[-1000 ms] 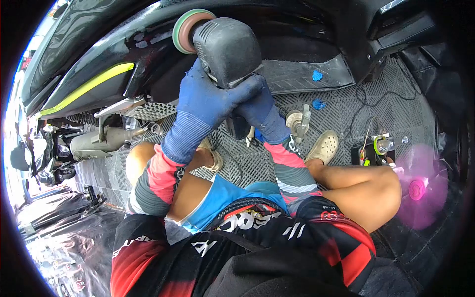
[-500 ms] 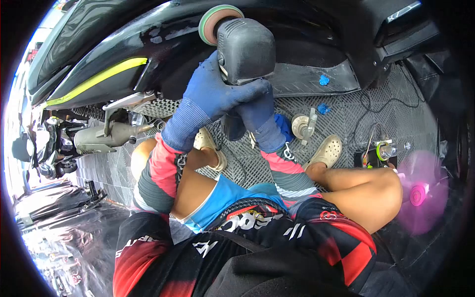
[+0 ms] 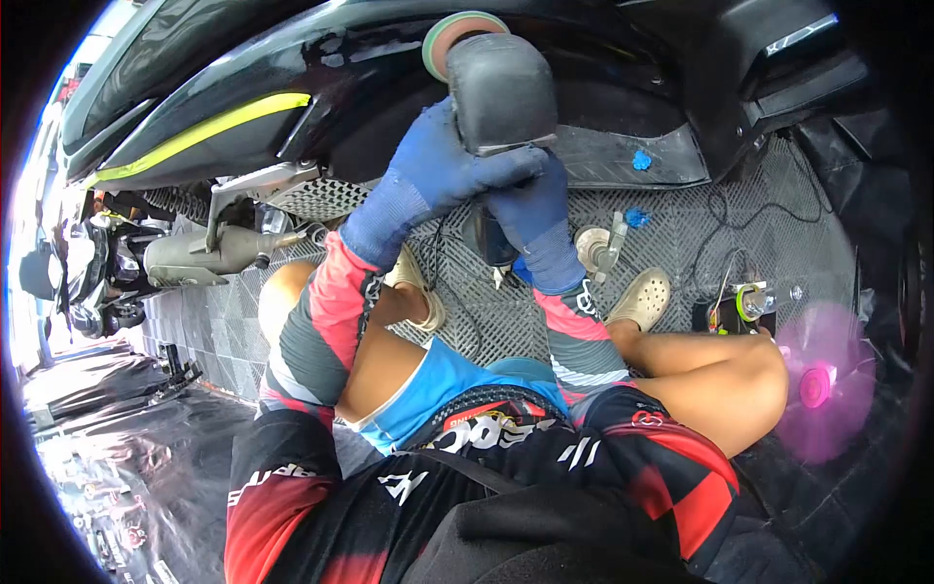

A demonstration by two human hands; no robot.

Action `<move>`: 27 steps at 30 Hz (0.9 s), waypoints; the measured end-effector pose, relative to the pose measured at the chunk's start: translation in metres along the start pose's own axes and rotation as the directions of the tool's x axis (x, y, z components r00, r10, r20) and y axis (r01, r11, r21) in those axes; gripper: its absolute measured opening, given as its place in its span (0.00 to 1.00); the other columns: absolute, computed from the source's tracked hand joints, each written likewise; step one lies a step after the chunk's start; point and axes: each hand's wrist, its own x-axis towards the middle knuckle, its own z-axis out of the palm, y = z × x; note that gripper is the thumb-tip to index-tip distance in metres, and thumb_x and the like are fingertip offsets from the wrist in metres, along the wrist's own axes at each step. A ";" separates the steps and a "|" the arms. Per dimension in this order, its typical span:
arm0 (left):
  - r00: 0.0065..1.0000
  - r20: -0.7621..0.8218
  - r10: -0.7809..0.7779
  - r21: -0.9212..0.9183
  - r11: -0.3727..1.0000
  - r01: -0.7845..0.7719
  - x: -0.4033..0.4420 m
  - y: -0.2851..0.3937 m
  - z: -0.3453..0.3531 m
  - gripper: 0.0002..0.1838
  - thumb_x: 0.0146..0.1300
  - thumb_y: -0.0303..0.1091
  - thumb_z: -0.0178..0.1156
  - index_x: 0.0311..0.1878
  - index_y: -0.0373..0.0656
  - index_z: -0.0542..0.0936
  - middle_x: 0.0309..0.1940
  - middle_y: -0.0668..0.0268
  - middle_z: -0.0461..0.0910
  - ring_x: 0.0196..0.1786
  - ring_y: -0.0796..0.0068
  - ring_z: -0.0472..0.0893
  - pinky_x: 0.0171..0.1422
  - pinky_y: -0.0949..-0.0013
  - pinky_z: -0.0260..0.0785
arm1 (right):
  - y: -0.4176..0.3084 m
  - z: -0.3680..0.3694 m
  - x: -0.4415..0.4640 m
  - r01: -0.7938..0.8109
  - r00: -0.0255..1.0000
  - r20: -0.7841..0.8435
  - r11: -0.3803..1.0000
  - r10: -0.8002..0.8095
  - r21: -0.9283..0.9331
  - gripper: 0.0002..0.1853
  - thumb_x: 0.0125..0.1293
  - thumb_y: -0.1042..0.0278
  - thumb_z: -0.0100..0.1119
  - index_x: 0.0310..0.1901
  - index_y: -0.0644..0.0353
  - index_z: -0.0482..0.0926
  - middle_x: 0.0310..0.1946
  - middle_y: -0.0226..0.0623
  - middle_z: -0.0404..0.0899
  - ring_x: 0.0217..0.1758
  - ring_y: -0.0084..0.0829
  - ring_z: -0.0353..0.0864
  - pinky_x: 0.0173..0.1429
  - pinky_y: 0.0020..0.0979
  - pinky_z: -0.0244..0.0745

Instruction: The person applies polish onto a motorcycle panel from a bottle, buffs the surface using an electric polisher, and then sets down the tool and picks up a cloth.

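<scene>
A black power polisher (image 3: 504, 90) is held in both my hands, its round pad (image 3: 459, 41) against or very close to the glossy black body panel (image 3: 370, 58) of a motorcycle. My left hand (image 3: 423, 165), in a blue glove, grips the tool just below its head, on the left side. Wrapped round the handle from the right is my right hand (image 3: 535, 200), also gloved in blue. The thumbs and fingers overlap near the tool's neck. Most of the handle is hidden behind the gloves. A yellow-green strip (image 3: 209, 134) runs along the panel to the left.
Blue crumpled bits (image 3: 642, 160) lie on the grey footboard and floor. A clear bottle (image 3: 611, 248) is beside my right foot. Further right are a green-ringed bottle (image 3: 751, 302), a cord (image 3: 720, 209) and a spinning pink fan (image 3: 815, 385). An exhaust (image 3: 199, 255) sticks out at left.
The polisher and both my hands have moved to the right along the panel. My grip on the tool looks the same.
</scene>
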 end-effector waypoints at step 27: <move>1.000 -0.015 0.022 -0.034 0.999 -0.023 0.007 0.004 0.009 0.30 0.49 0.53 0.79 0.48 0.41 0.85 0.44 0.59 0.88 0.48 0.66 0.87 0.58 0.62 0.78 | -0.005 -0.026 0.011 -0.063 0.995 0.072 0.997 0.067 -0.051 0.34 0.44 0.60 0.82 0.54 0.63 0.79 0.45 0.48 0.87 0.49 0.40 0.89 0.54 0.39 0.83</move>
